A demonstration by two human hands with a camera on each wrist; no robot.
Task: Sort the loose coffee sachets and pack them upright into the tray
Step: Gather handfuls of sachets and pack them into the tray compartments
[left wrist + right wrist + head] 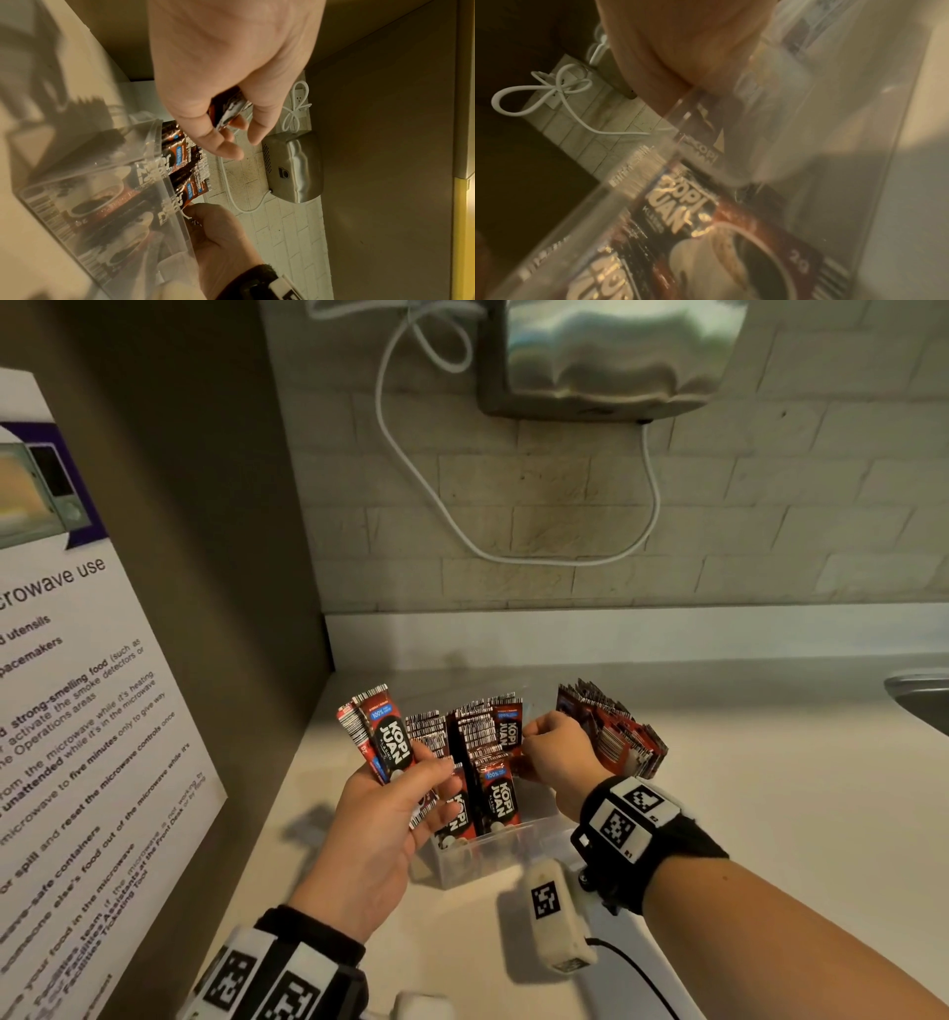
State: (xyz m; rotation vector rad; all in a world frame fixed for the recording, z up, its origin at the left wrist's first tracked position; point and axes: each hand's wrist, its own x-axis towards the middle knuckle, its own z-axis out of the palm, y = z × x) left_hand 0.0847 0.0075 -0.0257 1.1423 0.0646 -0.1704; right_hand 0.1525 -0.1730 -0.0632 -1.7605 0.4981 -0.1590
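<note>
A clear plastic tray point(506, 852) stands on the pale counter with red-and-black coffee sachets point(495, 762) upright inside it. My left hand point(441, 778) is raised at the tray's left and grips a small bunch of the same sachets point(380, 737); the left wrist view shows its fingers point(226, 146) curled round a sachet point(228, 107). My right hand point(531, 737) is over the tray's right side, fingers curled and pinching the top of the standing sachets. Behind it stands a fanned stack of more sachets point(624, 737). The right wrist view is blurred, with a sachet point(693, 215) seen through the tray wall.
A brown side panel with a microwave notice point(77, 711) closes off the left. On the tiled back wall hang a steel dispenser point(616, 356) and a looping white cable point(411, 469). A sink rim point(922, 698) shows at the far right.
</note>
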